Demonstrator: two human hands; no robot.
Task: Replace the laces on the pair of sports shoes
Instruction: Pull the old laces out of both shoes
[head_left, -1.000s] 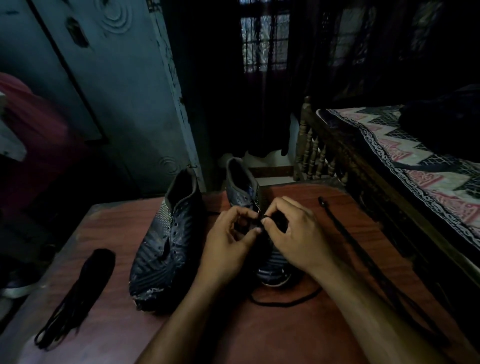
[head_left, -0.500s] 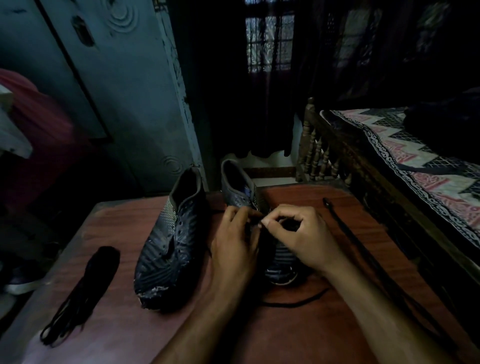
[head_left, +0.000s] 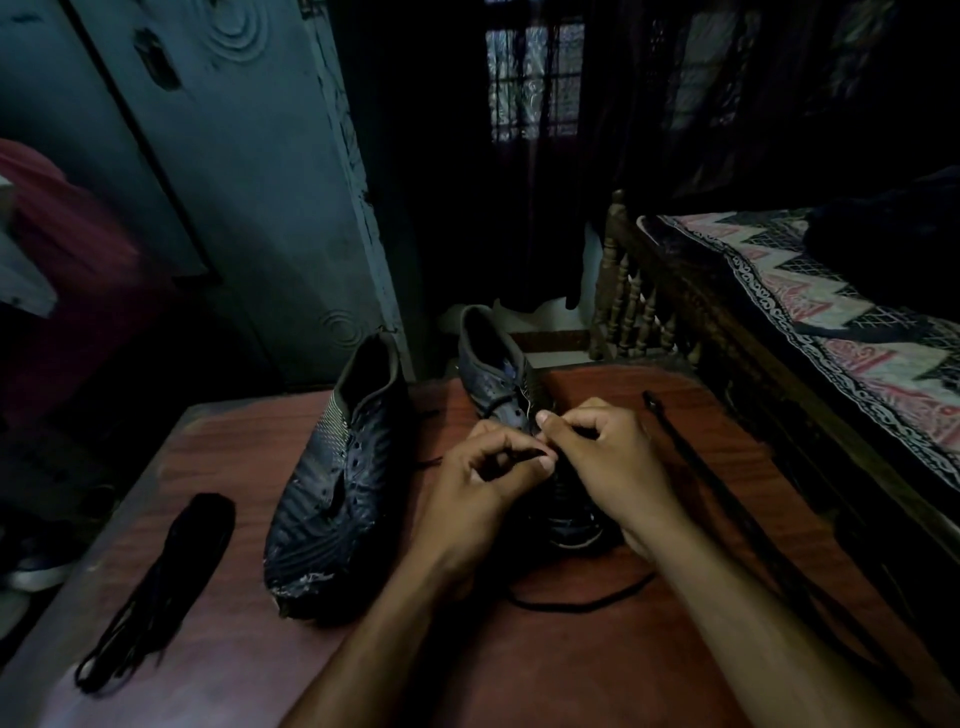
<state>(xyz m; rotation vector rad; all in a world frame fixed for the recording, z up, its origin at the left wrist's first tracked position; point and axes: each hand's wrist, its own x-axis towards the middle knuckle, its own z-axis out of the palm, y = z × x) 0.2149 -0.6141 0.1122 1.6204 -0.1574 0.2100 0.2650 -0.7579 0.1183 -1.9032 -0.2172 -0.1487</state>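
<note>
Two dark sports shoes stand on a reddish wooden table (head_left: 545, 675). The left shoe (head_left: 337, 478) has bare eyelets and no lace. The right shoe (head_left: 498, 379) is partly hidden under my hands. My left hand (head_left: 483, 478) pinches a black lace between thumb and fingers over that shoe's eyelets. My right hand (head_left: 602, 457) pinches the same lace just beside it, fingers curled. A loop of this black lace (head_left: 576, 603) trails onto the table in front of the shoe's toe.
A bundle of black laces (head_left: 156, 587) lies at the table's left. Another long black lace (head_left: 727, 499) runs along the right side. A bed (head_left: 831, 332) with a patterned cover stands close on the right, a blue door (head_left: 234, 182) behind left.
My left hand has turned and now pinches the lace with its fingers curled. Both hands stayed over the right shoe's eyelets.
</note>
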